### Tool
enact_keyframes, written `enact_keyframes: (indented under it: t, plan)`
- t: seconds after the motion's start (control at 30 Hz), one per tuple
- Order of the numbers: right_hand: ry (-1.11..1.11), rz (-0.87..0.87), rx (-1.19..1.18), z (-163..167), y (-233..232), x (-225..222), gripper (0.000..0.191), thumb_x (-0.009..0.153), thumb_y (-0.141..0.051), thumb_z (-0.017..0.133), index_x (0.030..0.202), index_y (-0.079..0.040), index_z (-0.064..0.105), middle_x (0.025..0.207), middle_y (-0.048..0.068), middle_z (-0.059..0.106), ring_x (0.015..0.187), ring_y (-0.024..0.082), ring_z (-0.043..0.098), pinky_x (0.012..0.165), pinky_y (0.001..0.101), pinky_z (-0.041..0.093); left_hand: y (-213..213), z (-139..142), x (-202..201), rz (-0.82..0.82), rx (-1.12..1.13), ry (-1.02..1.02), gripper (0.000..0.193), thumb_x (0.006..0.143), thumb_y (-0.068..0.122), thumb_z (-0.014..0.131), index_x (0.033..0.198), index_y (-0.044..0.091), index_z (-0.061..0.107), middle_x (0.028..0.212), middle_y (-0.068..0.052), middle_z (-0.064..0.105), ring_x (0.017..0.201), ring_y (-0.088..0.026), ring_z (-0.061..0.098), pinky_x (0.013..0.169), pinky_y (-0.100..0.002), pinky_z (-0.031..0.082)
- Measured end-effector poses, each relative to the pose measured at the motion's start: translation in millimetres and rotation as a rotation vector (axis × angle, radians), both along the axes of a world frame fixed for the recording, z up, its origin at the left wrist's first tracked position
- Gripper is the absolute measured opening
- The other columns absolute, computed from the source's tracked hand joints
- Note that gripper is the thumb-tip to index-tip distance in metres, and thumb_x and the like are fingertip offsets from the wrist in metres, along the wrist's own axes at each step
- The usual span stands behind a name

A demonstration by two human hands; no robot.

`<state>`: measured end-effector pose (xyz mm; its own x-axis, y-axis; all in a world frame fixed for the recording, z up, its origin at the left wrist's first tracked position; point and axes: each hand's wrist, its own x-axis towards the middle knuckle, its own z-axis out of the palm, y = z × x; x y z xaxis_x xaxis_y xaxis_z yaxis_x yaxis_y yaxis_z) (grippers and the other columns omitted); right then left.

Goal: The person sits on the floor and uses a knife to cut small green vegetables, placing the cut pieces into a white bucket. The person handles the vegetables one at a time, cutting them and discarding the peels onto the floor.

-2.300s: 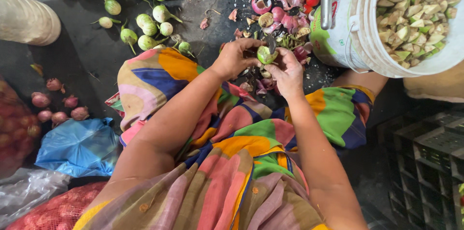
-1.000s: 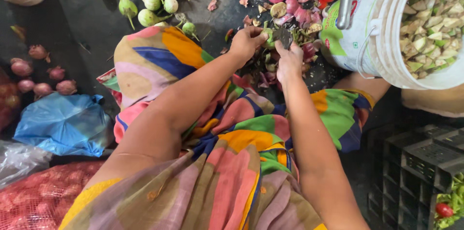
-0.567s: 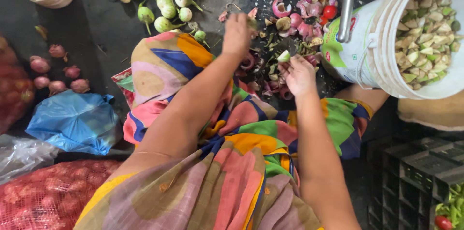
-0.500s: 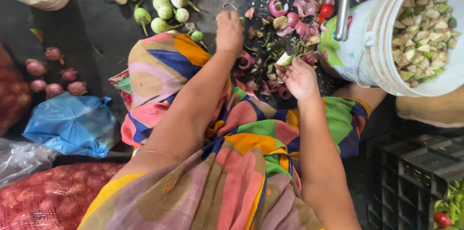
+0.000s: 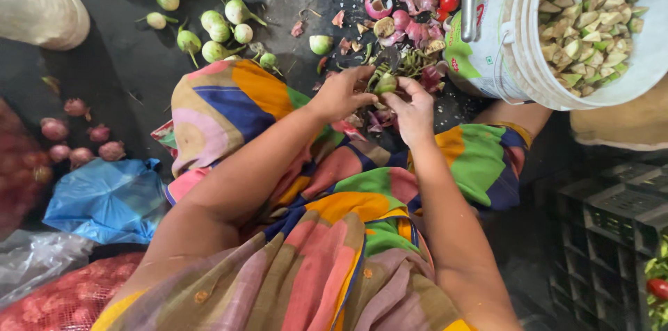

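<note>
Two hands meet over the floor just past the knees: the left hand (image 5: 342, 94) has come back from its reach toward the scattered vegetables and now pinches a small green eggplant (image 5: 385, 84) from the left, while the right hand (image 5: 412, 105) closes on it from the other side, so both are grasping the same piece. Half a second ago the left hand was stretched out flat and forward and the right held only a cut piece; a fresh eggplant has evidently been fetched and brought in for trimming. I cannot tell whether a blade stands under the hands; something dark rises there among the green stems. Both forearms run forward from the lap, wrists bent down, fingers curled inward and knuckles up. Around the hands lies a heap of peelings and stalks (image 5: 410, 21), pink and green. To the right, tilted toward the person, stands a white bucket (image 5: 487, 59) filled with cut pieces. Whole eggplants (image 5: 223, 25) lie loose on the dark floor to the left, well apart from the hands. A blue plastic bag (image 5: 104, 199) rests beside the bright striped cloth (image 5: 229, 105) over the knee.
</note>
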<state>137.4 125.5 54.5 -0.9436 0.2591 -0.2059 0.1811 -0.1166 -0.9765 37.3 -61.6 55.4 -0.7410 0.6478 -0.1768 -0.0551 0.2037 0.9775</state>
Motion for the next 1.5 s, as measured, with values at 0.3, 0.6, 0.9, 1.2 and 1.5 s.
enact_keyframes:
  t: [0.3,0.6,0.9,1.2,1.5]
  plan:
    - [0.093,-0.070,0.405,16.3,-7.8,-8.4,0.029,0.091,0.003,0.074,0.120,0.003,0.072,0.110,0.007,0.076,0.099,0.011,0.069,0.091,0.0258,0.055,0.5,17.2,2.5,0.055,-0.016,0.314,0.049,0.089,0.010,0.076,0.136,0.007,0.064,0.110,-0.018,0.072,0.100,-0.032,0.072,0.089,-0.037,0.054]
    - [0.134,-0.050,0.494,12.0,-5.6,-18.8,0.025,0.087,0.005,0.076,0.111,0.001,0.075,0.105,0.008,0.075,0.096,0.013,0.069,0.089,0.0278,0.054,2.1,18.5,-1.1,0.100,0.002,0.441,0.044,0.089,0.005,0.073,0.132,0.007,0.067,0.106,-0.016,0.070,0.097,-0.034,0.069,0.086,-0.040,0.054]
    - [-0.018,-0.034,0.526,10.7,-13.8,-23.0,0.017,0.086,-0.005,0.077,0.103,-0.003,0.077,0.093,0.007,0.077,0.082,0.016,0.069,0.077,0.0288,0.054,4.0,-23.7,-11.0,0.083,-0.027,0.166,0.037,0.090,0.006,0.071,0.128,0.008,0.071,0.105,-0.013,0.073,0.095,-0.026,0.072,0.086,-0.034,0.055]
    - [0.145,-0.054,0.639,18.8,-10.7,-19.9,0.009,0.090,-0.003,0.078,0.098,0.001,0.074,0.083,0.010,0.068,0.074,0.018,0.065,0.070,0.0325,0.052,6.9,-22.1,-7.6,0.165,0.057,0.266,0.036,0.091,0.008,0.074,0.127,0.009,0.072,0.103,-0.011,0.075,0.095,-0.020,0.071,0.086,-0.032,0.055]
    - [-0.222,-0.093,0.018,-27.8,1.2,-45.8,0.011,0.096,-0.009,0.071,0.101,-0.001,0.076,0.084,0.001,0.070,0.066,0.009,0.064,0.057,0.0270,0.061,28.7,-56.1,-15.7,0.310,-0.084,-0.173,0.025,0.094,0.020,0.072,0.112,0.003,0.077,0.080,-0.006,0.075,0.067,-0.010,0.067,0.065,-0.029,0.054]
